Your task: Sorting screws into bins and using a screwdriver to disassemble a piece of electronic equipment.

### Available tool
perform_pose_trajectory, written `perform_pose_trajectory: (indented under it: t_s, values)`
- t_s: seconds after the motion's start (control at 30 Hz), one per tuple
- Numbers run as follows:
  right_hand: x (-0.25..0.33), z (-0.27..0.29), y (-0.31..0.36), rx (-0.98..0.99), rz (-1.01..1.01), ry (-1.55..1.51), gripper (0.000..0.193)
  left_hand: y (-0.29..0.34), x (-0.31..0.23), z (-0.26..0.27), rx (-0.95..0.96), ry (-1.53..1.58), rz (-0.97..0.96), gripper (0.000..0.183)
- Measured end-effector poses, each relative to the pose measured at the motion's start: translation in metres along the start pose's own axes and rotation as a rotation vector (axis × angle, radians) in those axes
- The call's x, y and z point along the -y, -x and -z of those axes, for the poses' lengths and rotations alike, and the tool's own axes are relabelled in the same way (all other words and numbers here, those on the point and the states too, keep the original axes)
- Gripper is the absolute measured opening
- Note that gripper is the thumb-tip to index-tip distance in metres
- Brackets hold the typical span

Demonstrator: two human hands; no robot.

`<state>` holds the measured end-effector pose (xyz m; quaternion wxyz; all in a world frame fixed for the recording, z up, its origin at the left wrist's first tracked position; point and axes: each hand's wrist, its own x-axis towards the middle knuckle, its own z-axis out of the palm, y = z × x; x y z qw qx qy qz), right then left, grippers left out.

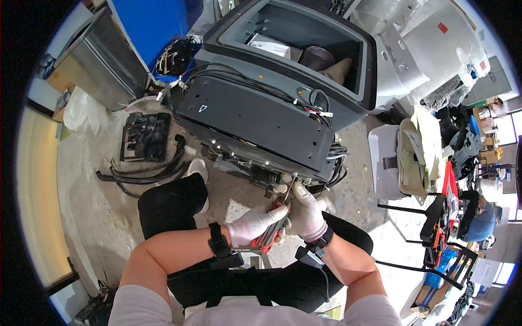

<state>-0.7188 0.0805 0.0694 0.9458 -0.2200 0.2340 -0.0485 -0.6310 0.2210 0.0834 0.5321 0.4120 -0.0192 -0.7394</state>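
Observation:
Both my hands wear white gloves and meet at the near edge of a long black metal housing (244,117). In my left hand (251,225) is a grey-and-red folding hex key set (269,232), its thin shaft pointing up to the housing's lower edge. Close beside it, my right hand (307,217) is closed at that edge, its thumb next to the shaft tip. What its fingers grip there is hidden. Small white connectors and wiring (234,155) run along the housing's near side, and a bundle of black cables (338,160) hangs at its right end.
Behind the housing stands a large grey bin-like casing (293,32) with things inside. On the floor to the left lie black hoses (147,176) and a black tray-like part (145,137). Plastic shells (389,157) and a chair frame (435,266) stand right; a person (481,223) sits farther off.

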Motion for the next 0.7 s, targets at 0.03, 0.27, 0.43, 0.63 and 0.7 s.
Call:
perform_pose_trajectory:
  t_s: [0.03, 0.27, 0.43, 0.63, 0.7]
  values:
    - [0.002, 0.000, 0.001, -0.003, 0.003, -0.002, 0.036, 0.000, 0.002, 0.000, 0.002, -0.001, 0.003, 0.053]
    - [0.001, -0.013, 0.003, -0.108, -0.073, 0.168, 0.036, -0.004, 0.006, 0.008, 0.008, 0.116, -0.038, 0.069]
    - [-0.010, -0.015, -0.003, -0.176, 0.036, 0.084, 0.034, 0.003, 0.000, 0.002, 0.029, 0.090, -0.044, 0.062]
    - [0.001, -0.011, 0.005, -0.077, -0.020, 0.069, 0.036, 0.000, 0.003, -0.001, 0.018, 0.167, -0.127, 0.040]
    - [0.002, -0.008, 0.006, -0.046, -0.029, 0.079, 0.037, 0.000, 0.005, 0.002, 0.089, 0.169, -0.147, 0.046]
